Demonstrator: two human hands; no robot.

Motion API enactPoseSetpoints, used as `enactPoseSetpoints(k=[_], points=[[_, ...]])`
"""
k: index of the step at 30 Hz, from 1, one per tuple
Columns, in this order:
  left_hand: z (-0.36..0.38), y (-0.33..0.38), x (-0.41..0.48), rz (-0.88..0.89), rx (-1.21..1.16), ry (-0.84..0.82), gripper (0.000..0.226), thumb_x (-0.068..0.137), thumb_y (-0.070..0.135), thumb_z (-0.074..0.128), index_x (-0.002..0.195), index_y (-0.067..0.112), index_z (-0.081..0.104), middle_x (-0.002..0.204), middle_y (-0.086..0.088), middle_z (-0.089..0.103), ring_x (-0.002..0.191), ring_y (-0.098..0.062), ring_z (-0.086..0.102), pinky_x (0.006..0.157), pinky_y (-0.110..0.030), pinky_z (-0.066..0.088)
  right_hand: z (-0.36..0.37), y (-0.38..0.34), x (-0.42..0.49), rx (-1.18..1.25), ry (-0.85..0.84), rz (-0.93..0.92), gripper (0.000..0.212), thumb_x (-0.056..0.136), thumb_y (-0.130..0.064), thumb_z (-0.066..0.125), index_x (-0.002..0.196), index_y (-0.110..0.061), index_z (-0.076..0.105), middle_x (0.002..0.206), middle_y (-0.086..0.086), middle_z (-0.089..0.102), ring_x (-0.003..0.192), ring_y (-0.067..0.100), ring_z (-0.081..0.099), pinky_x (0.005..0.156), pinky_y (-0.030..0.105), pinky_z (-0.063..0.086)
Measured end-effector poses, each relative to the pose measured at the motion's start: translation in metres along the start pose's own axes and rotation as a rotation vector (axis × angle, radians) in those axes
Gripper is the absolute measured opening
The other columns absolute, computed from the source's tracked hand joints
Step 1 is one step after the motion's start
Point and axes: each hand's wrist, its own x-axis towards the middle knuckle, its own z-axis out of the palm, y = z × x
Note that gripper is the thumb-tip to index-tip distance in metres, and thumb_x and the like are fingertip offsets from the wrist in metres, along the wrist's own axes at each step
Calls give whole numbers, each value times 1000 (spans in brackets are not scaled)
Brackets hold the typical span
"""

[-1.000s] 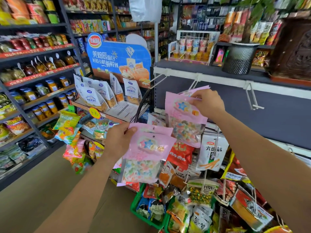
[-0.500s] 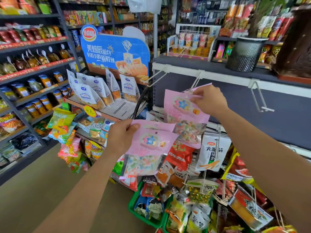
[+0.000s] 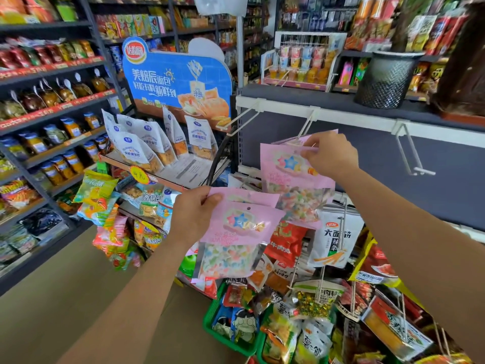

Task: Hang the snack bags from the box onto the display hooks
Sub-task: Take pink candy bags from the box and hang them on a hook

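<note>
Pinching the upper pink bag (image 3: 294,177), right hand (image 3: 331,155) sits 3 o'clock of the hook (image 3: 304,127) tip (hook slants 1 to 7). Left hand (image 3: 194,215) grips the spare bag (image 3: 242,224), farther off.

Two pink snack bags, star logo, clear window of pastel candy below. Upper bag (image 3: 291,172) hangs upright, top edge at the tip of a white wire display hook (image 3: 305,126), pinched by right hand (image 3: 331,156); whether it is threaded, cannot tell. Lower bag (image 3: 242,223) is slightly tilted with its punch hole showing, left hand (image 3: 194,214) gripping its top-left corner.
</note>
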Motion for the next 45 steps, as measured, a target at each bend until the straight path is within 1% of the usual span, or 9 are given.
enactPoseSetpoints(k=[8,11,15,19,26,33,36,40,45], points=[[4,12,-3,-17,-68,-8,32,94,20,63,62,22,57,46,11,42,47,-7,33,50,-28,25,12,2,-21,-41,238,1,40,85,-30,69,122,-20,58,121,8,58,113,34,52,83,44,48],[5,20,-4,-28,-85,6,30,94,19,63,65,12,57,49,10,38,48,-7,31,51,-28,25,18,6,-62,48,363,-85,36,83,-27,71,115,-16,60,114,7,58,106,31,53,85,44,48],[9,27,-3,-31,-95,-7,30,94,22,62,78,-4,60,60,-12,49,54,-15,39,54,-31,32,35,2,-117,241,36,-312,25,89,-34,69,108,-18,66,101,-5,62,88,11,54,70,23,43],[10,31,-7,-8,-99,0,36,90,32,59,85,-3,64,74,-23,64,62,-35,57,57,-47,47,50,0,-124,235,-125,-369,29,85,-41,72,109,-26,67,109,-7,68,96,14,62,75,31,51],[-8,32,-14,-75,-144,122,31,92,25,61,77,-2,66,71,-25,60,60,-18,45,58,-31,35,30,1,-120,173,-149,-318,15,94,-29,64,105,-19,66,90,-4,66,85,23,60,66,34,43],[-27,6,-20,14,26,81,38,94,21,61,64,1,48,53,-8,34,51,-18,30,54,-32,23,-4,12,-86,52,-97,-199,17,96,-29,57,110,-28,66,99,3,70,98,33,61,70,33,42],[-31,-5,-28,36,86,81,39,96,19,59,62,11,44,54,-4,34,52,-24,32,53,-35,26,-11,7,-66,-17,-54,-146,18,97,-27,51,109,-28,65,86,0,66,96,35,61,68,32,37],[-33,-12,-32,19,102,81,46,96,15,58,59,19,31,56,-3,29,53,-21,27,54,-34,22,-15,1,-42,-70,6,-76,22,97,-28,51,114,-25,66,107,11,66,98,39,61,73,35,40],[-32,-6,-32,25,59,75,48,96,14,59,58,18,30,56,-1,29,52,-17,25,52,-33,20,-15,-4,-29,-44,15,-54,20,95,-28,52,106,-22,67,102,12,65,87,35,57,70,34,41]])
